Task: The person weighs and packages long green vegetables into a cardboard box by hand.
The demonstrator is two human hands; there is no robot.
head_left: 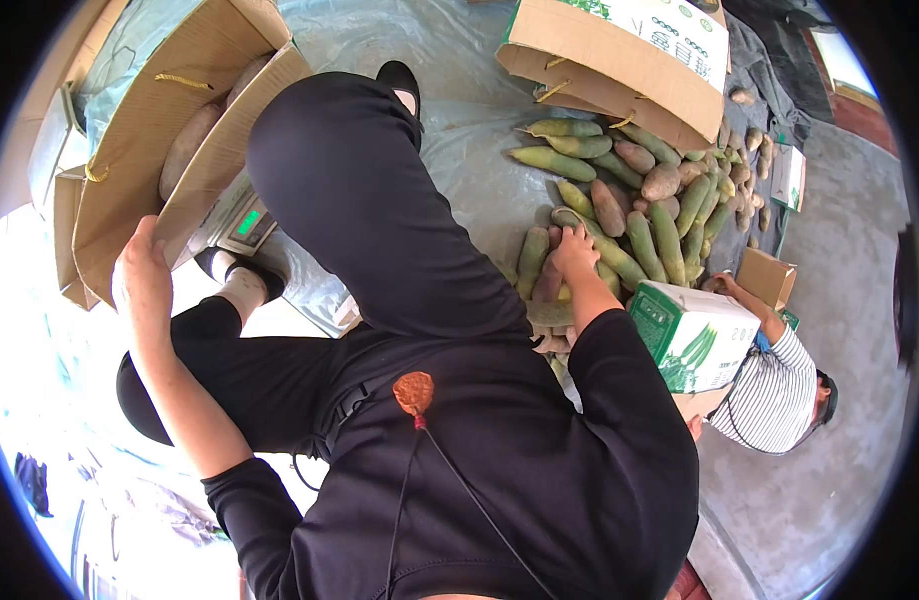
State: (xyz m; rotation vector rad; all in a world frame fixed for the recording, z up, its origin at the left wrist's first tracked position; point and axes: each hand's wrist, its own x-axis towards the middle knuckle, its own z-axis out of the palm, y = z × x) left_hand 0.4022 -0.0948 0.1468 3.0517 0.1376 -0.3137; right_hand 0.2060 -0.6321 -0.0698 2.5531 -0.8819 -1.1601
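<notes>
My left hand (144, 285) grips the side edge of an open cardboard box (119, 215) with yellow rope handles; large brownish-red roots (189, 150) lie inside. A scale with a lit green display (248, 222) is partly hidden beneath that box. My right hand (577, 252) reaches into a pile of vegetables, fingers curled over a long green radish (619, 258). Beside those fingers is a reddish-brown root (549, 275), and another green radish (531, 262) lies to its left. The fingertips are partly hidden among the vegetables.
Beyond the pile stands another cardboard box (619, 75) with rope handles. A green-and-white carton (684, 345) is near my right elbow. A person in a striped shirt (769, 395) reaches toward the pile's right side. Plastic sheeting (469, 150) covers the floor.
</notes>
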